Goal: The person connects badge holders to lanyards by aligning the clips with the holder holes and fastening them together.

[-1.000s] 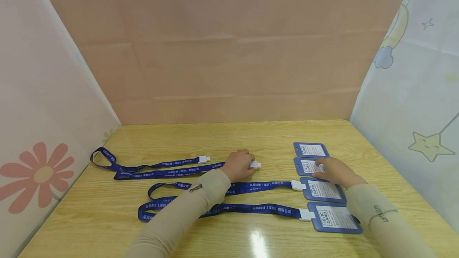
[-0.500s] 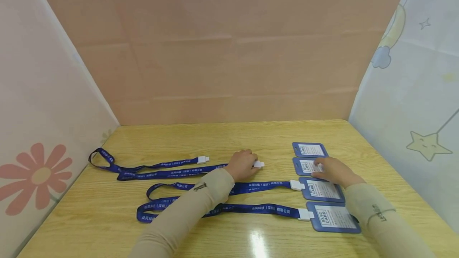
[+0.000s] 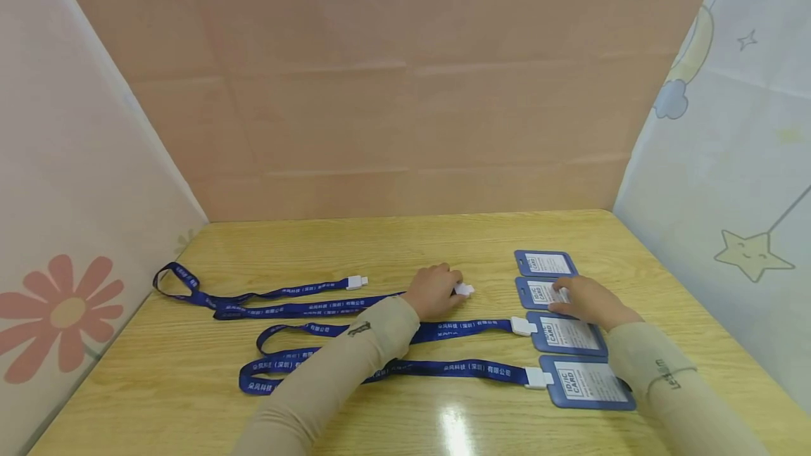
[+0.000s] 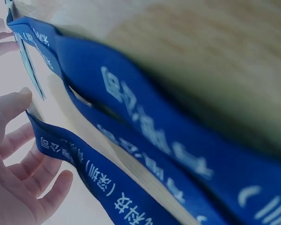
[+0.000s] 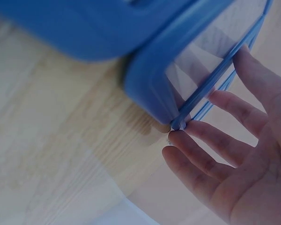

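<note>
My left hand pinches a blue lanyard close to its white clip, which sticks out to the right of the fingers. The same lanyard band trails from the hand in the left wrist view. My right hand grips a blue badge holder, second from the back in a column, with thumb and fingers at its edges. Between that holder and the white clip lies a gap of bare wood. In the right wrist view, the fingers touch a corner of the holder.
Farther back lies another badge holder. Two nearer holders meet the clips of two lanyards at their slots. One more lanyard lies loose at the back left, with its loop by the left wall. Printed cloth walls enclose the wooden table.
My left hand has slid a little to the right, drawing the lanyard and its clip toward the badge holders. The right hand has stayed on its holder. The whole view has drifted slightly.
</note>
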`<state>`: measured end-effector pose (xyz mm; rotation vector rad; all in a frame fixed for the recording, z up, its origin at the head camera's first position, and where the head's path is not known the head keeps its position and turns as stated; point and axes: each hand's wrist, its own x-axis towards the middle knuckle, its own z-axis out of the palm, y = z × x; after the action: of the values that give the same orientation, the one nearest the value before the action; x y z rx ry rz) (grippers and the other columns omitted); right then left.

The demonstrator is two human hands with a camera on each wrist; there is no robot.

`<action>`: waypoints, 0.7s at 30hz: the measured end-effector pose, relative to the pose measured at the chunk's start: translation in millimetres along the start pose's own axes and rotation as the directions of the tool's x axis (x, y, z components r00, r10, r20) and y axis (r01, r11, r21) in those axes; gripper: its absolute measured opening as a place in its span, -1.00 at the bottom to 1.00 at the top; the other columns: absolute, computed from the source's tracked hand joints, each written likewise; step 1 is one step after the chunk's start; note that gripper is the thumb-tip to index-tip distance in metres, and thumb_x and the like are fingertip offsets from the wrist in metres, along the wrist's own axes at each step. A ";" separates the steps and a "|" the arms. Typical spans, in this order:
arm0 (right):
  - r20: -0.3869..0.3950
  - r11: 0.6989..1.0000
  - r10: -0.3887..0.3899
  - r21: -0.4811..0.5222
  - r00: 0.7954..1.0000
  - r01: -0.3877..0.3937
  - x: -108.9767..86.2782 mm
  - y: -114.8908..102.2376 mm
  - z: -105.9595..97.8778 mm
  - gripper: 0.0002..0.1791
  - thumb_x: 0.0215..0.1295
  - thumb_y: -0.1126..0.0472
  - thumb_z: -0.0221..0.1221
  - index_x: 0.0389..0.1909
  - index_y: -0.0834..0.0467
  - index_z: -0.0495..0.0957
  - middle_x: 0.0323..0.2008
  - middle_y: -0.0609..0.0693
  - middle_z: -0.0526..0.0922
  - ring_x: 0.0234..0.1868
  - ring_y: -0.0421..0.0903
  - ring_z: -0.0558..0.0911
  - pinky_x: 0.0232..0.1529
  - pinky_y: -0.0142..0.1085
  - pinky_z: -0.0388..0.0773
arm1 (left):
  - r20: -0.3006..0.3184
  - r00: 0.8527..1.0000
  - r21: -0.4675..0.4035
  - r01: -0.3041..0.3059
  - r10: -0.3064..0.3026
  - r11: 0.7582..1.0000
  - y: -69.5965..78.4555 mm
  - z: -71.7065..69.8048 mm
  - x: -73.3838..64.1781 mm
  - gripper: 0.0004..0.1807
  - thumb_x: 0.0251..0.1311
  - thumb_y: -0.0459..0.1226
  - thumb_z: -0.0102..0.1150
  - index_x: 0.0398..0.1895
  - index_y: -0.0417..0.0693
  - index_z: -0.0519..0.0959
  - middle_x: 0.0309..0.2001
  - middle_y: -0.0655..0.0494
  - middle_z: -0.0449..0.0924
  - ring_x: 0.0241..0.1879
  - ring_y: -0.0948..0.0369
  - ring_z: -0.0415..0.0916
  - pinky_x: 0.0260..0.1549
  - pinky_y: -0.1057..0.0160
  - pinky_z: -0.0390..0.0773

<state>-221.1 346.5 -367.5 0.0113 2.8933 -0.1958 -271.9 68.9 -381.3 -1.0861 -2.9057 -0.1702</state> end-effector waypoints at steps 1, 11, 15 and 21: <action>0.001 1.000 0.001 0.001 1.000 -0.001 0.0 0.1 0.1 -0.42 0.12 -0.01 0.27 0.04 0.31 0.47 -0.01 0.39 0.53 -0.07 0.23 0.55 0.01 0.15 0.43 | 0.000 1.000 -0.004 0.002 -0.002 1.000 0.4 -0.2 0.3 -0.60 0.23 0.02 0.09 0.02 0.02 0.56 -0.20 0.15 0.60 -0.30 0.29 0.48 -0.24 0.32 0.51; 0.009 1.000 0.015 0.005 1.000 -0.015 0.0 -0.5 -0.1 -0.42 0.12 -0.01 0.26 0.05 0.30 0.47 0.00 0.39 0.53 -0.07 0.21 0.55 0.03 0.16 0.42 | -0.013 1.000 -0.019 -0.008 0.008 1.000 3.6 4.7 4.4 -0.60 0.22 0.01 0.11 0.01 0.01 0.57 -0.22 0.14 0.60 -0.33 0.30 0.47 -0.29 0.34 0.50; 0.009 1.000 0.016 0.004 1.000 -0.016 -0.1 -1.3 -0.9 -0.43 0.13 -0.01 0.26 0.04 0.30 0.47 0.00 0.39 0.52 -0.04 0.25 0.54 0.03 0.16 0.41 | -0.010 1.000 -0.010 -0.010 0.010 1.000 4.8 6.5 5.9 -0.61 0.24 0.00 0.08 0.01 -0.01 0.56 -0.20 0.12 0.59 -0.30 0.28 0.48 -0.26 0.32 0.51; 0.014 0.999 0.028 0.018 1.000 -0.028 -0.4 -1.4 0.0 -0.42 0.12 -0.02 0.26 0.04 0.29 0.47 0.02 0.40 0.52 -0.02 0.27 0.53 0.03 0.16 0.41 | -0.003 1.000 0.003 -0.009 0.009 1.000 6.6 6.3 7.7 -0.62 0.27 -0.01 0.05 0.00 -0.02 0.56 -0.20 0.12 0.58 -0.30 0.27 0.46 -0.25 0.30 0.50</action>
<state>-220.8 345.1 -367.3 0.0535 2.8754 -0.2169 -273.4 79.6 -386.4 -1.0966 -2.8973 -0.1668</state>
